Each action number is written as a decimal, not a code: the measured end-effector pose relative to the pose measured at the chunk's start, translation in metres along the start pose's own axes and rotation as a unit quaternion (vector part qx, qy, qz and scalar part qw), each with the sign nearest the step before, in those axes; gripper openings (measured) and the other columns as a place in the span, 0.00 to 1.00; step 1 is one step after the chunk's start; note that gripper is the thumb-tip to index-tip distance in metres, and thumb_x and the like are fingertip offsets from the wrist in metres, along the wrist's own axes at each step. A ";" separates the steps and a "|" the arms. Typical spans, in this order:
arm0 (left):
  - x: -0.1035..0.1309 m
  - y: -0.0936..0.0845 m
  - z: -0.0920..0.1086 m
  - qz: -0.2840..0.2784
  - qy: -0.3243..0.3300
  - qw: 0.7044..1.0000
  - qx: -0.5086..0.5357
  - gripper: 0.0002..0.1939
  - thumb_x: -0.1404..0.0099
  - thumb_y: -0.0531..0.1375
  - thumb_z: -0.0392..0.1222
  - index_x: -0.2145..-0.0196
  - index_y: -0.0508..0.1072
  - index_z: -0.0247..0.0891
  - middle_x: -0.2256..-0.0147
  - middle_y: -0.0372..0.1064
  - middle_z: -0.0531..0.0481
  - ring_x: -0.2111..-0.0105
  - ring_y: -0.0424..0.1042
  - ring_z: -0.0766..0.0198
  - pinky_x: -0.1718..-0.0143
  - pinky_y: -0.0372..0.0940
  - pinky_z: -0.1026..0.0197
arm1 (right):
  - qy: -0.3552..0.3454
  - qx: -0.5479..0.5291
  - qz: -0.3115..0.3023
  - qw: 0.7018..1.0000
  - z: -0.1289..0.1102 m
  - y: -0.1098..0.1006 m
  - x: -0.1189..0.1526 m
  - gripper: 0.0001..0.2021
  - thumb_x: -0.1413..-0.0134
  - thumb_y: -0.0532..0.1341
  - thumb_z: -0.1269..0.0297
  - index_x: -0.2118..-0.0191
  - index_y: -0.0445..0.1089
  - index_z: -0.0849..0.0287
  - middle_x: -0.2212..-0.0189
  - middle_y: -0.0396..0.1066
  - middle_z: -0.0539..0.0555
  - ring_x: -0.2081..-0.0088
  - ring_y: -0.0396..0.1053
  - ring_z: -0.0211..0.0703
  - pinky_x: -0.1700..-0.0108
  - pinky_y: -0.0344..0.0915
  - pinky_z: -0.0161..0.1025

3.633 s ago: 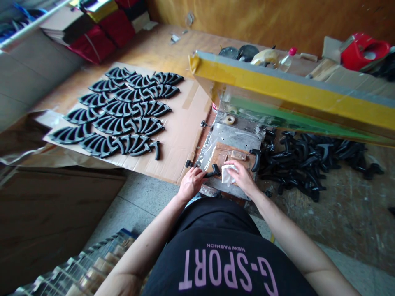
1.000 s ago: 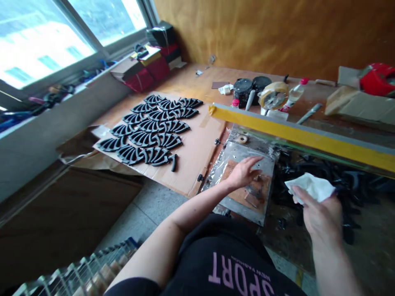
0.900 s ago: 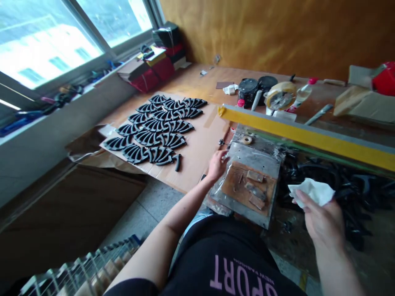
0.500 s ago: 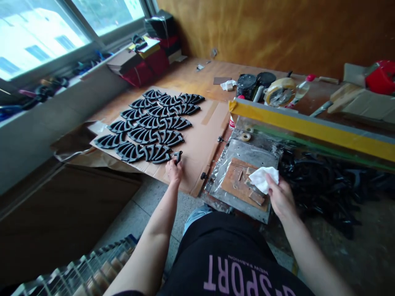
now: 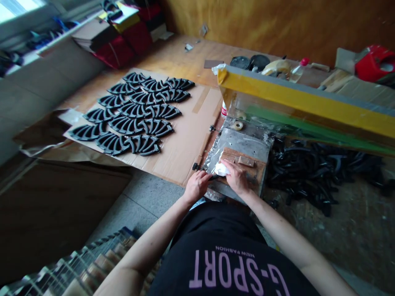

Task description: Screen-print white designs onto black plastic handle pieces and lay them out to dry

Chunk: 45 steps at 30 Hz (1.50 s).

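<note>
My left hand [image 5: 197, 186] is closed on a small black plastic part [image 5: 214, 177], mostly hidden by my fingers and the cloth. My right hand [image 5: 237, 179] pinches a crumpled white cloth [image 5: 221, 169] against the far end of that part. Both hands are close together over the near left side of a grey metal plate [image 5: 262, 144]. On the plate lies a brown board [image 5: 258, 169] with small blocks on it. Rows of curved black parts [image 5: 135, 109] rest on a cardboard sheet [image 5: 188, 135] to the left.
A heap of loose black parts [image 5: 311, 172] lies right of the plate. Above it slants a screen frame with yellow tape [image 5: 293, 96]. Jars [image 5: 240, 62], a red-capped bottle [image 5: 298, 72] and a red container [image 5: 375, 65] stand behind. A tape roll [image 5: 237, 125] sits near the plate's back edge.
My left hand has lifted a black part off the cardboard's near edge and brought it right, to the plate. My right hand has moved left with the cloth to meet it. The view has shifted.
</note>
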<state>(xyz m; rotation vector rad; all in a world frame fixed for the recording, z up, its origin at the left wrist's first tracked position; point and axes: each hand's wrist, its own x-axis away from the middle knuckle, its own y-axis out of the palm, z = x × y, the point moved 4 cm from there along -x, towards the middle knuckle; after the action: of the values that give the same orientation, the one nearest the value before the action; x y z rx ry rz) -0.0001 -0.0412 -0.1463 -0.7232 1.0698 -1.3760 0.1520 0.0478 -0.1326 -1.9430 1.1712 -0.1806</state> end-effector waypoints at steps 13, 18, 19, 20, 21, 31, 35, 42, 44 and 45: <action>-0.002 0.001 -0.002 -0.027 -0.013 1.000 -0.004 0.11 0.32 0.55 0.43 0.56 0.73 0.39 0.66 0.70 0.46 0.64 0.67 0.60 0.61 0.64 0.58 | -0.095 0.116 -0.121 0.981 -0.010 0.011 0.039 0.26 0.40 0.45 0.78 0.38 0.59 0.69 0.40 0.61 0.62 0.38 0.58 0.48 0.36 0.57 0.48; -0.004 -0.003 0.000 -0.040 -0.004 0.999 0.007 0.10 0.34 0.57 0.40 0.57 0.74 0.38 0.65 0.71 0.46 0.64 0.67 0.59 0.60 0.64 0.58 | -0.083 0.115 -0.121 0.982 -0.014 0.017 0.019 0.26 0.41 0.44 0.78 0.38 0.59 0.71 0.40 0.62 0.62 0.39 0.59 0.48 0.36 0.57 0.46; -0.004 -0.003 0.000 -0.040 -0.005 0.999 0.007 0.10 0.34 0.57 0.40 0.57 0.74 0.38 0.65 0.71 0.46 0.64 0.67 0.59 0.60 0.64 0.58 | -0.080 0.113 -0.119 0.983 -0.014 0.018 0.018 0.26 0.42 0.44 0.79 0.38 0.59 0.71 0.40 0.61 0.62 0.39 0.59 0.48 0.36 0.57 0.46; -0.004 -0.003 0.000 -0.038 -0.006 0.999 0.006 0.10 0.33 0.56 0.41 0.57 0.74 0.38 0.66 0.71 0.47 0.64 0.67 0.59 0.60 0.64 0.58 | -0.078 0.110 -0.117 0.984 -0.014 0.018 0.019 0.26 0.42 0.44 0.79 0.38 0.59 0.71 0.40 0.61 0.62 0.38 0.58 0.47 0.36 0.57 0.46; -0.004 -0.003 0.000 -0.035 -0.007 0.999 0.005 0.10 0.33 0.56 0.41 0.57 0.74 0.38 0.66 0.71 0.47 0.65 0.67 0.59 0.60 0.64 0.59 | -0.077 0.106 -0.116 0.985 -0.013 0.017 0.022 0.26 0.42 0.44 0.79 0.38 0.59 0.70 0.40 0.62 0.62 0.38 0.59 0.47 0.36 0.57 0.46; -0.003 -0.002 -0.001 -0.021 -0.004 1.000 0.002 0.11 0.33 0.56 0.42 0.56 0.74 0.38 0.66 0.70 0.47 0.65 0.67 0.59 0.62 0.63 0.59 | 0.091 -0.046 -0.095 0.990 0.006 -0.021 0.029 0.20 0.44 0.50 0.76 0.48 0.69 0.58 0.53 0.74 0.57 0.53 0.72 0.47 0.50 0.68 0.44; -0.004 -0.002 -0.001 -0.023 -0.003 1.000 0.001 0.11 0.33 0.56 0.43 0.56 0.74 0.38 0.66 0.70 0.47 0.65 0.67 0.60 0.62 0.63 0.59 | 0.160 -0.105 -0.105 0.976 0.019 -0.012 0.007 0.10 0.42 0.57 0.64 0.54 0.68 0.57 0.62 0.75 0.56 0.60 0.73 0.47 0.58 0.69 0.42; -0.003 -0.001 -0.003 -0.024 0.000 1.000 0.014 0.12 0.32 0.55 0.42 0.55 0.74 0.38 0.66 0.70 0.46 0.64 0.67 0.60 0.61 0.64 0.58 | 0.154 -0.034 -0.123 0.980 0.015 0.021 -0.032 0.07 0.48 0.63 0.68 0.61 0.67 0.57 0.65 0.75 0.55 0.62 0.72 0.48 0.59 0.66 0.41; -0.002 -0.001 -0.004 -0.022 -0.001 1.000 0.019 0.12 0.32 0.55 0.43 0.55 0.74 0.38 0.65 0.70 0.46 0.64 0.67 0.59 0.60 0.65 0.58 | 0.155 -0.014 -0.093 0.983 0.015 0.023 -0.043 0.06 0.47 0.61 0.70 0.62 0.67 0.58 0.64 0.74 0.56 0.61 0.72 0.48 0.58 0.66 0.42; -0.002 -0.001 -0.004 -0.021 -0.004 1.000 0.022 0.12 0.32 0.54 0.43 0.55 0.74 0.38 0.65 0.71 0.46 0.63 0.68 0.59 0.60 0.65 0.57 | 0.157 -0.012 -0.074 0.985 0.016 0.022 -0.047 0.05 0.47 0.60 0.71 0.63 0.67 0.58 0.65 0.74 0.56 0.61 0.72 0.48 0.58 0.66 0.42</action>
<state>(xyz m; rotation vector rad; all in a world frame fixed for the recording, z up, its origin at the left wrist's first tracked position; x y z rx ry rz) -0.0038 -0.0384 -0.1470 -0.7216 1.0210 -1.4277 0.1195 0.0898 -0.1449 -2.0756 1.2304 -0.5725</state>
